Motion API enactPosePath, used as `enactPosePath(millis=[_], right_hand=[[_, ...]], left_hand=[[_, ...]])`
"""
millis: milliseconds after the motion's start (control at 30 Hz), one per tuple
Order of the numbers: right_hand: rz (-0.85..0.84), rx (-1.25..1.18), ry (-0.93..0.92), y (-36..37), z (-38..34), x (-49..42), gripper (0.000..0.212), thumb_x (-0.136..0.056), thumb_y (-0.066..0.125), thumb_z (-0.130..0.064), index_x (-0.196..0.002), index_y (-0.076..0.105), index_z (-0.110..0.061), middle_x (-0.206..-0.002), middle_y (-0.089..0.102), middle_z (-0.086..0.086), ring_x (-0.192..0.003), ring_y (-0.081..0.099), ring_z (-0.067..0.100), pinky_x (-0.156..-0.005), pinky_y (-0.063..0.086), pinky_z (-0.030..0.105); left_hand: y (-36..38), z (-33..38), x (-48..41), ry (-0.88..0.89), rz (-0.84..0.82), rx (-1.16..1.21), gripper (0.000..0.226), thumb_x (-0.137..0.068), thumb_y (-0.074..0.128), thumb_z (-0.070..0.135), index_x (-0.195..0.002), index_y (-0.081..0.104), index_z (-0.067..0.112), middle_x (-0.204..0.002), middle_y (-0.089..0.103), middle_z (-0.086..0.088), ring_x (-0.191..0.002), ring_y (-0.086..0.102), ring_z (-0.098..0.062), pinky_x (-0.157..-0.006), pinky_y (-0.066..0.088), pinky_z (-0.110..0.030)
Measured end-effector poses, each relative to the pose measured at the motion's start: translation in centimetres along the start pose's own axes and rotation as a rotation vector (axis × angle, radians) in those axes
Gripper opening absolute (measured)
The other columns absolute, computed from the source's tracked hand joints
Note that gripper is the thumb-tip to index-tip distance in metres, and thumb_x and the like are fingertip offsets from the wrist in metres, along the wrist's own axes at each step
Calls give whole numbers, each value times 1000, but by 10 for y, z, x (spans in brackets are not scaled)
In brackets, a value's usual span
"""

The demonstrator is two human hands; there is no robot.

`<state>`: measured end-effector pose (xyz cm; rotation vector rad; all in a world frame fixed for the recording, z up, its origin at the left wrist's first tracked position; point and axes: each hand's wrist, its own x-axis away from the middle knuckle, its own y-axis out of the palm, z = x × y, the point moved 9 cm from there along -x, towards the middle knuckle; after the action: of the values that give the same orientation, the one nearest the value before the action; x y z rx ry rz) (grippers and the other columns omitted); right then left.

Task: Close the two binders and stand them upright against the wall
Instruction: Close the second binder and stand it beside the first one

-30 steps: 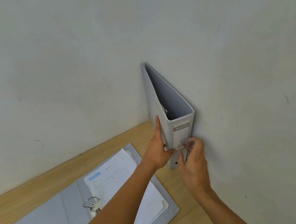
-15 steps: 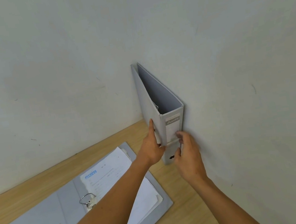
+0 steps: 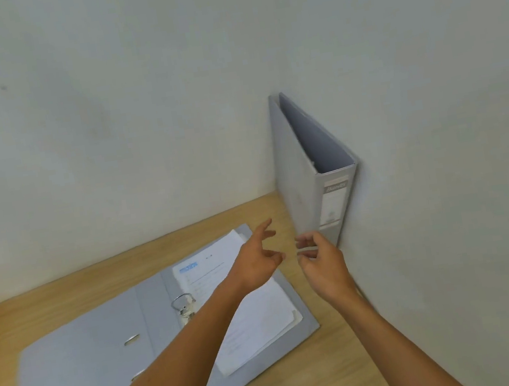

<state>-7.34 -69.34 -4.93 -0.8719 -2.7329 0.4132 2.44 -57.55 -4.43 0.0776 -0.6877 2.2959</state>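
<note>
A closed grey binder (image 3: 300,179) stands upright in the corner, its side against the right wall (image 3: 435,132) and its labelled spine facing me. A second grey binder (image 3: 83,360) lies open flat on the wooden table (image 3: 344,361), with a stack of white papers (image 3: 250,306) on its metal rings (image 3: 182,302). My left hand (image 3: 256,258) hovers above the open binder's papers, fingers spread, holding nothing. My right hand (image 3: 321,262) floats just in front of the standing binder's base, fingers loosely curled and empty, apart from the binder.
Two pale walls meet at the corner behind the standing binder. The back wall (image 3: 105,132) runs along the table's far edge. Bare wood shows between the open binder and the right wall.
Both hands have let go of the upright binder and drawn back toward me. The binder stays standing in the corner. The view has shifted left.
</note>
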Motion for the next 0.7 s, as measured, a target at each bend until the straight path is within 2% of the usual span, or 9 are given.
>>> enactPosePath(millis=[100,233,300,367,433,500,567,633,700], right_hand=[[-169,91,35,55,2,18,31,-89,56,-6,-108,61,-30,-108,67,-11,-89,63,-1,-62,44,13],[-405,200,50,141,9,49,24,-90,60,-12,-106,64,-28,-106,67,-11,-86,64,0,-58,41,12],[-524,229,62,188,13,71,22,-90,59,-14,-108,64,-26,-109,67,-9,-92,65,6,-63,47,15],[-628,251,102,229,21,94,21,-90,59,-15,-109,64,-24,-113,67,-4,-101,65,14,-79,55,28],[-727,282,151,260,32,117,22,-89,61,-18,-109,64,-26,-119,65,-4,-109,63,16,-92,55,37],[-828,343,183,290,42,142,28,-88,63,-21,-115,63,-28,-127,58,-7,-118,58,16,-99,52,37],[-912,386,213,314,52,166,39,-87,65,-24,-125,60,-28,-130,53,-8,-120,56,17,-99,50,35],[-960,415,236,331,59,186,48,-85,66,-28,-132,56,-31,-130,54,-4,-116,55,17,-98,49,34],[-959,430,244,348,65,198,55,-88,64,-36,-140,51,-32,-144,51,0,-130,49,21,-108,43,37]], left_hand=[[-40,-54,42,-113,82,89,53,-93,65,15,-143,49,25,-136,64,-1,-99,69,-16,-78,58,-32],[-95,-138,112,-284,206,173,38,-94,63,13,-131,60,20,-125,70,-2,-97,70,-14,-77,58,-28],[-125,-182,154,-366,281,204,34,-95,62,12,-128,62,18,-124,71,-3,-99,69,-15,-77,57,-29],[-151,-224,195,-439,363,228,33,-96,61,12,-128,63,17,-127,69,-3,-104,68,-17,-81,56,-31],[-172,-263,234,-524,468,215,36,-95,61,13,-131,61,16,-135,63,-5,-113,65,-21,-88,53,-32],[-192,-305,278,-656,591,175,45,-94,63,14,-138,55,14,-145,53,-10,-127,56,-29,-96,48,-35],[-206,-346,320,-822,667,146,59,-91,65,16,-146,45,11,-152,42,-15,-136,45,-36,-105,44,-45],[-213,-377,353,-964,668,153,72,-88,67,18,-152,35,10,-156,34,-17,-141,36,-41,-110,38,-50],[-215,-399,375,-1030,646,190,82,-84,70,16,-155,29,9,-156,32,-19,-141,34,-43,-111,36,-50]])
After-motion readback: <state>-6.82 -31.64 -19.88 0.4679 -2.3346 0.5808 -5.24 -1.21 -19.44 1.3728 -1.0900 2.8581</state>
